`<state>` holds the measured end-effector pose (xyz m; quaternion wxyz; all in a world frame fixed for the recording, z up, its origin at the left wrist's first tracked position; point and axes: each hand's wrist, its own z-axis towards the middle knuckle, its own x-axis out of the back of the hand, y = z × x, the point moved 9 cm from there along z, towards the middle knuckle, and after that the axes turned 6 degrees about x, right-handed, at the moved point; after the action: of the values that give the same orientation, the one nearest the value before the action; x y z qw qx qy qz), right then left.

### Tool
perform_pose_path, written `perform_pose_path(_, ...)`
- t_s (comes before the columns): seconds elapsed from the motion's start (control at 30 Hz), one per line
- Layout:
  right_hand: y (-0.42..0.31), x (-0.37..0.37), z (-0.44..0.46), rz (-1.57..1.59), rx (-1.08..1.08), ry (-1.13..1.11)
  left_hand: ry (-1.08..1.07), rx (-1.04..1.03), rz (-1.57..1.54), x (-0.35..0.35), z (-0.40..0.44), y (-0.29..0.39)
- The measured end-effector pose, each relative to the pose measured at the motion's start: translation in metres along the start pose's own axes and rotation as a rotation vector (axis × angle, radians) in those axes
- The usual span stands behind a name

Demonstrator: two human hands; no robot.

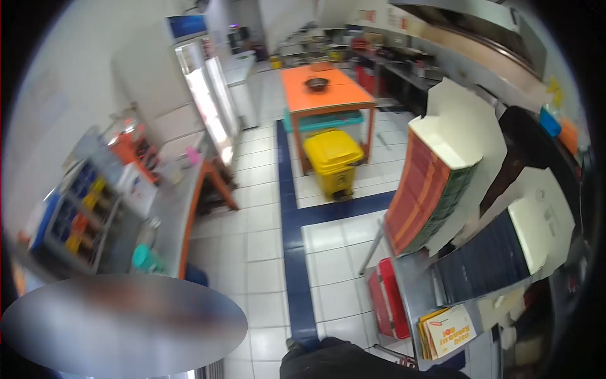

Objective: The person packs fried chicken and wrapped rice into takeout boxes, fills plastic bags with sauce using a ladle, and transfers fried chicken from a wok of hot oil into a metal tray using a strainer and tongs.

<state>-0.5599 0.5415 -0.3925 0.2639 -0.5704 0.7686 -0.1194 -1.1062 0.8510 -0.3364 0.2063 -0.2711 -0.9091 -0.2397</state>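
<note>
Neither of my hands is in view. My dark-clothed leg (347, 362) shows at the bottom, over the tiled floor. Close by on the right, a tall stack of red and green nested cartons (418, 196) leans on a metal table (410, 284). Beside it lies a stack of dark nested cartons (483, 260) with pale inner flaps. Several printed yellow and white packets (447, 333) sit at that table's near end. A blurred oval hides what lies at the lower left.
An orange table (328, 95) with a dark bowl (317, 84) stands ahead, a yellow bin (333, 164) before it. A counter (177, 215) on the left holds a compartment rack (82, 208) and a teal container (146, 259). A red crate (391, 300) is under the right table.
</note>
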Motion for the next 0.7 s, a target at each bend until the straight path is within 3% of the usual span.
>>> perform_pose_path(0.07, 0.021, -0.001, -0.038, 0.075, 0.053, 0.089, 0.092, -0.166, 0.269, 0.085, 0.085, 0.105)
perform_pose_path(0.17, 0.08, -0.059, -0.069, 0.07, 0.053, 0.099, 0.416, -0.486, 0.656, 0.196, 0.197, 0.324)
perform_pose_path(0.23, 0.107, -0.132, -0.05, -0.353, 0.116, -0.017, 0.542, -0.644, 0.464, 0.238, 0.241, 0.489)
perform_pose_path(0.27, 0.129, -0.161, -0.019, -0.253, 0.172, -0.039, 0.432, -0.716, 0.189, 0.245, 0.243, 0.581)
perform_pose_path(0.3, 0.15, -0.192, 0.01, -0.151, 0.224, -0.067, 0.232, -0.745, -0.033, 0.237, 0.236, 0.66)
perform_pose_path(0.37, 0.145, -0.291, 0.057, -0.368, 0.178, -0.014, 0.182, -0.849, -0.187, 0.212, 0.248, 0.794)
perform_pose_path(0.47, 0.114, -0.456, 0.145, -0.898, 0.178, -0.033, 0.082, -0.959, -0.073, 0.132, 0.258, 0.931)
perform_pose_path(0.53, 0.084, -0.578, 0.2, -1.003, 0.266, -0.122, -0.02, -0.969, 0.182, 0.063, 0.25, 0.989)
perform_pose_path(0.57, 0.073, -0.63, 0.227, -0.796, 0.289, -0.182, -0.048, -0.96, 0.195, 0.036, 0.251, 1.009)
perform_pose_path(0.63, -0.026, -0.777, 0.188, -0.884, 0.364, -0.254, -0.165, -0.912, 0.369, -0.034, 0.27, 1.028)
perform_pose_path(0.7, -0.087, -0.853, 0.203, -0.88, 0.438, -0.298, -0.224, -0.75, 0.532, -0.093, 0.306, 1.038)
